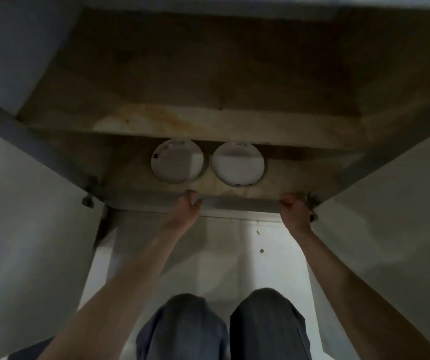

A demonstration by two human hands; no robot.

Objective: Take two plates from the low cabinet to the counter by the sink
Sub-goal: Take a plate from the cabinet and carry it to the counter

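Plates: two round white plates, the left plate [177, 162] and the right plate [238, 165], lie flat side by side on the bottom board of the low cabinet [130, 178]. They nearly touch, and their far rims are tucked under the shelf [208, 126] above.
Head view, cabinet: the left door [26, 203] and the right door [390, 203] both stand open; the inside is dim and the picture is soft.
Left hand [190, 203]: at the front rail [240, 203], just before the near rim of the left plate. The fingers look bent, but I cannot tell whether they grip the rail.
Right hand [293, 207]: at the same rail by the right hinge, out to the right of the right plate. The fingers look bent, and the grip again cannot be told.
Relation: both plates lie beyond the hands, deeper in. The left hand is the nearer, with its plate almost straight ahead; the right hand would have to go forward and inward. Round plates have no long axis, so the near rims are the part offered.
Person: crouched, knees [182, 328] over a pale floor [234, 255].
Progress: neither plate is held; the reach in looks to be the next step.
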